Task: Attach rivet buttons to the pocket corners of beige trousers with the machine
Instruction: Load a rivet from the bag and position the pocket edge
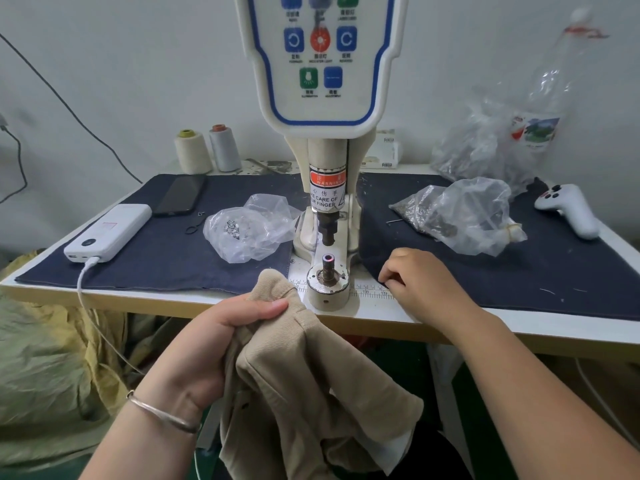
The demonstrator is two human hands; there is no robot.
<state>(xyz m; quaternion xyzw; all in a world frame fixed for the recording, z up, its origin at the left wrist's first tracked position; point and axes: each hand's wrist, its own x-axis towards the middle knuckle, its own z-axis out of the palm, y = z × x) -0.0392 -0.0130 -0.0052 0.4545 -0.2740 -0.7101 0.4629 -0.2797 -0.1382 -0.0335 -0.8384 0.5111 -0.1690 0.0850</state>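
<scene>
My left hand grips a bunched corner of the beige trousers just left of the machine's lower die; the rest of the cloth hangs below the table edge. The riveting machine stands at the table's middle, its punch raised above the die. My right hand rests on the table edge right of the die, fingers curled with the tips pinched together; whether they hold a rivet is hidden.
A clear bag of silver rivet buttons lies left of the machine, another bag of parts to the right. A power bank, phone, thread cones and white controller sit on the dark mat.
</scene>
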